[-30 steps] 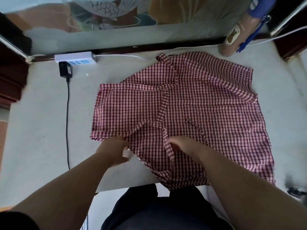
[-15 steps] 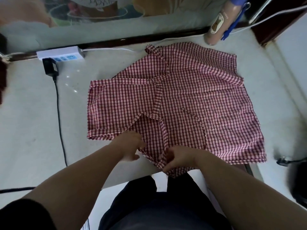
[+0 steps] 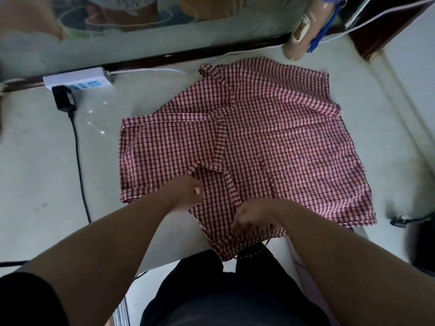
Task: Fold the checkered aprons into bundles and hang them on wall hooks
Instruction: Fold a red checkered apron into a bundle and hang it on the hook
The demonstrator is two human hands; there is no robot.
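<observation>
We're gripping the checkered apron (image 3: 270, 137) w/ both hands, close together but not touching, at the near edge of the table (image 3: 35, 184). Right hand (image 3: 251, 217) is bunching the overhanging hem, left hand (image 3: 186, 194) is curling onto the cloth beside a strap. Rest of the apron's lying flat mid-table. Farther back, a black plug (image 3: 62, 98) is sitting in the white power strip (image 3: 77, 80). A tan tube (image 3: 297, 36) is sitting past the apron's far-right corner.

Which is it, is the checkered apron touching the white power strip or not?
Apart. The head view shows bare table between the checkered apron and the white power strip.
</observation>
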